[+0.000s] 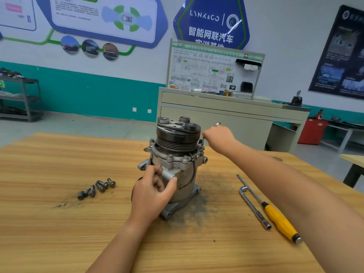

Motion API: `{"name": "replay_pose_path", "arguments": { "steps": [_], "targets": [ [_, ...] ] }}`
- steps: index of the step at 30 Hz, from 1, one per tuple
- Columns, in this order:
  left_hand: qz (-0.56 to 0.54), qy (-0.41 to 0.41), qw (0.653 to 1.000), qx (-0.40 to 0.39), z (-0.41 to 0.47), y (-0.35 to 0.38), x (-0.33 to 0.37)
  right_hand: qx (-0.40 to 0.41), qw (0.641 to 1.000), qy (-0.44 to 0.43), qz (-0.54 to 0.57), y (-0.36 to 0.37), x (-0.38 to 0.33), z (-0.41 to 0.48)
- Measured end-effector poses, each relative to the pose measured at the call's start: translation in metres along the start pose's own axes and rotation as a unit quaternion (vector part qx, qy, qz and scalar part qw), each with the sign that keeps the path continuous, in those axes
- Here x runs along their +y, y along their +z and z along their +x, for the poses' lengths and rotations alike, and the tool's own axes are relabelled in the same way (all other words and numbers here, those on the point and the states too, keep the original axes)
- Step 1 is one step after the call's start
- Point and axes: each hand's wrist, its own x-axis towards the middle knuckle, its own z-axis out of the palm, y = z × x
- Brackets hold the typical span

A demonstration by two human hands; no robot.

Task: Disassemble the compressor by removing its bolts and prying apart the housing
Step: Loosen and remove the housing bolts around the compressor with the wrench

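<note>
The left hand (153, 194) grasps the compressor (178, 143), thumb and fingers curled round a stubby cast port on its side. The right hand (218, 137) is clenched round one chrome wrench handle (217, 124) at the housing's far right flange. The compressor stands upright mid-table, one grooved dark pulley on top of a dull grey aluminium body. Sooty dust rings its base. Left lie about six flanged steel bolts (98, 188), clustered. Right lie one chrome L-shaped socket wrench (254, 206) and one yellow-handled screwdriver (279, 219) on the wood-grain table (59, 223).
</note>
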Motion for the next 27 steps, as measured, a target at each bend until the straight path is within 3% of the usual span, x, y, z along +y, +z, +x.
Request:
{"name": "replay_pose_path", "arguments": {
  "steps": [4, 7, 11, 17, 23, 27],
  "targets": [
    [-0.007, 0.001, 1.000, 0.001, 0.000, 0.002, -0.001, 0.053, 0.994, 0.036, 0.089, 0.012, 0.016, -0.015],
    [0.000, 0.000, 1.000, 0.004, 0.000, 0.003, -0.002, 0.091, 0.964, 0.097, 0.228, 0.010, 0.028, -0.037],
    [0.007, 0.004, 1.000, 0.007, -0.001, 0.003, -0.004, 0.020, 0.939, 0.120, 0.322, -0.005, 0.030, -0.064],
    [0.006, 0.002, 1.000, 0.007, -0.001, 0.003, -0.004, -0.090, 0.972, 0.061, 0.208, -0.029, 0.014, -0.086],
    [-0.001, 0.009, 1.000, 0.003, -0.001, 0.002, -0.002, -0.106, 0.994, 0.003, 0.038, -0.053, 0.001, -0.086],
    [0.000, 0.007, 1.000, 0.001, 0.000, 0.002, -0.002, -0.116, 0.987, -0.050, -0.097, -0.074, -0.011, -0.087]
  ]
}}
